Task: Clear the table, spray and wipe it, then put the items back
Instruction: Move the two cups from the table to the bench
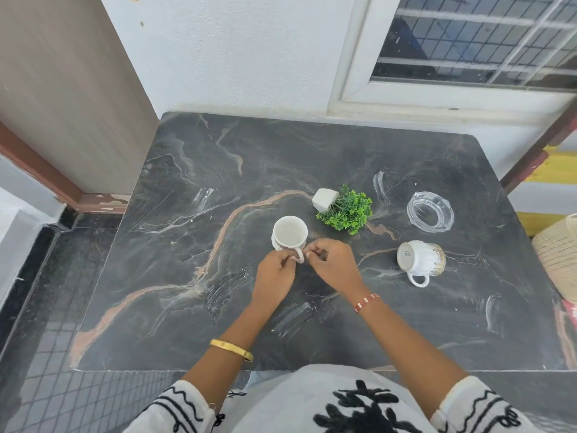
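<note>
Head view. Dark marble table (193,170) filling the middle of the frame, streaked with tan and white veins and pale smears.

Centre of frame: upright white cup (289,232), mouth open to the camera, handle turned toward the lower edge of the frame. Left hand (274,276) just below the cup, fingers curled and pinching the handle. Right hand (332,265) just beside it to the right, fingertips bent inward and meeting the same handle; whether gripping or only touching, cannot tell.

Right of centre: second white cup (420,259) lying on its side, base toward the left of the frame, handle toward the lower edge, gold pattern near the rim.

Above centre, slightly right: small green plant (348,212) tipped over in its white pot (324,199), pot toward the upper left.

Upper right part of the table: clear glass ashtray (430,210), upright, well apart from the plant.

Far right edge of frame: woven basket (559,254), beside the table.

Lower frame: gold bangle (231,349) on the left wrist, red-and-white bracelet (367,302) on the right wrist.
</note>
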